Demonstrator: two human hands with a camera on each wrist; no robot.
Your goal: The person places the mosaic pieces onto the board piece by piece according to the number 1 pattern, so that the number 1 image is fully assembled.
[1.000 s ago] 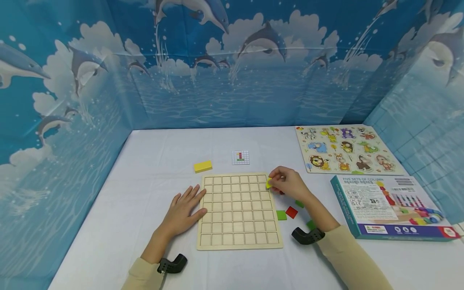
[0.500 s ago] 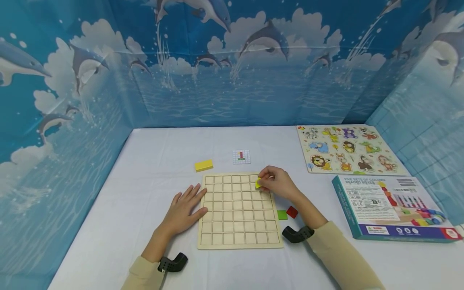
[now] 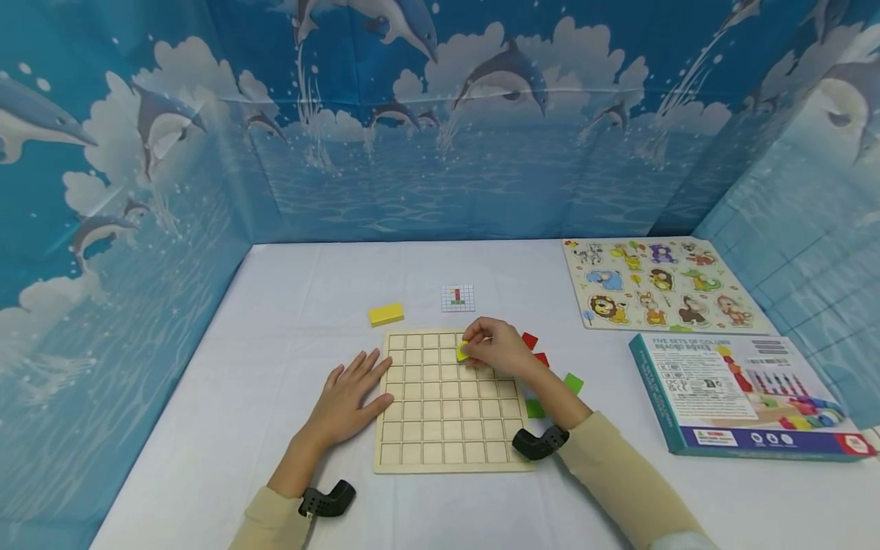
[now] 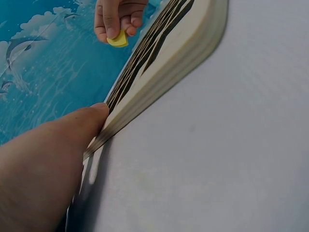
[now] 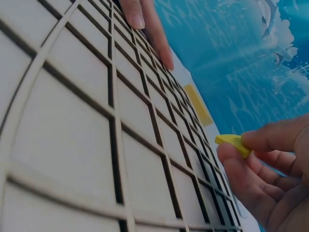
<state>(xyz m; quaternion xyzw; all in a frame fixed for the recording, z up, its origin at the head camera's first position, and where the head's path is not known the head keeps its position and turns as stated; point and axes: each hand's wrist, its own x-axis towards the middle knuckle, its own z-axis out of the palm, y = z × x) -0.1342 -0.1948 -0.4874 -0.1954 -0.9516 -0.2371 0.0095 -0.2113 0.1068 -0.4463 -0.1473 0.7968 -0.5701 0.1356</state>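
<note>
A wooden grid board (image 3: pixel 450 428) lies flat on the white tablecloth. My right hand (image 3: pixel 500 350) is over its upper part and pinches a small yellow tile (image 5: pixel 234 143) between thumb and fingers. In the right wrist view the tile is tilted and held just above the grid. My left hand (image 3: pixel 349 401) rests at the board's left edge with fingers spread, thumb and fingertips on the rim. Right of the board lie red tiles (image 3: pixel 528 341) and green tiles (image 3: pixel 574 383), partly hidden by the right forearm. Beyond the board is a small pattern card (image 3: pixel 457 299).
A yellow block or stack (image 3: pixel 386 314) sits behind the board's left corner. An animal puzzle board (image 3: pixel 660 284) and a boxed toy set (image 3: pixel 745 393) occupy the right side. Dolphin-printed cloth (image 3: pixel 440 176) walls the table at the back and sides.
My right hand has carried the yellow tile leftward from the board's right edge to over its upper middle. More red and green tiles now show beside the forearm. The left hand stays put.
</note>
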